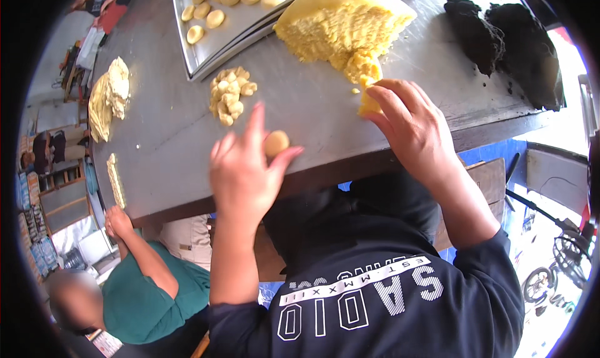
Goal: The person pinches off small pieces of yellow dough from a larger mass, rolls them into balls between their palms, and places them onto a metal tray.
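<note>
On the metal worktable, a smooth round dough ball (277, 144) rests between the spread thumb and index finger of my left hand (240, 170). That hand is open over the table's near edge, and the ball appears to touch it at most lightly. Fingers of my right hand (409, 117) are closed on a lump of yellow crumbly dough (369, 99), at the tip of a tongue running down from a large yellow dough mound (344, 24). Beyond my left fingertips sits a cluster of small pale dough pieces (231, 94).
A metal tray (194, 61) with several round dough balls stands at the far side. Black dough (500, 45) lies at right, pale dough (109, 99) and a thin dough strip (115, 180) at left. A person in green (153, 289) has hands at the table's left corner.
</note>
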The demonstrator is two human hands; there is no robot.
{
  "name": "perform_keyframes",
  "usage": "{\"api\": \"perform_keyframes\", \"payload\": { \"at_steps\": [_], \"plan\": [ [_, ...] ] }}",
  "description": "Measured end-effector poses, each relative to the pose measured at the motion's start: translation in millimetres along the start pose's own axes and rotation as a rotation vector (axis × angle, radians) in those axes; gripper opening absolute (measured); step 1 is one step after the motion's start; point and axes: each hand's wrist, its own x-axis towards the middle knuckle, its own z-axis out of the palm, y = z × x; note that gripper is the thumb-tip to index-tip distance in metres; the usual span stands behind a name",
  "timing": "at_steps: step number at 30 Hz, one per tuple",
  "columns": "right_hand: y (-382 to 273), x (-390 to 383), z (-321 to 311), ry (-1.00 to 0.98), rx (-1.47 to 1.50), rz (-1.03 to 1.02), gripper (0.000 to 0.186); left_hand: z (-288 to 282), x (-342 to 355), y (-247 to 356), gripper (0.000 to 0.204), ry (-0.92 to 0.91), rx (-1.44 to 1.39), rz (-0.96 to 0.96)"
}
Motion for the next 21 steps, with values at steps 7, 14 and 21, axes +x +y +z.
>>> {"api": "perform_keyframes", "payload": {
  "at_steps": [7, 14, 21],
  "plan": [
    [-4.2, 18.7, 6.2, -0.009, -0.058, -0.096, 0.019, 13.8, 28.1, -88.4, 0.087, 0.384, -1.124, 0.151],
    [17.9, 6.3, -11.8, -0.102, 0.101, 0.02, 0.026, 42.6, 12.0, -112.1, 0.026, 0.601, 0.016, 0.018],
    [2.0, -3.5, -13.9, 0.01, 0.22, 0.1, 0.035, 45.0, -13.5, -136.1, 0.027, 0.678, -0.095, -0.013]
  ]
}}
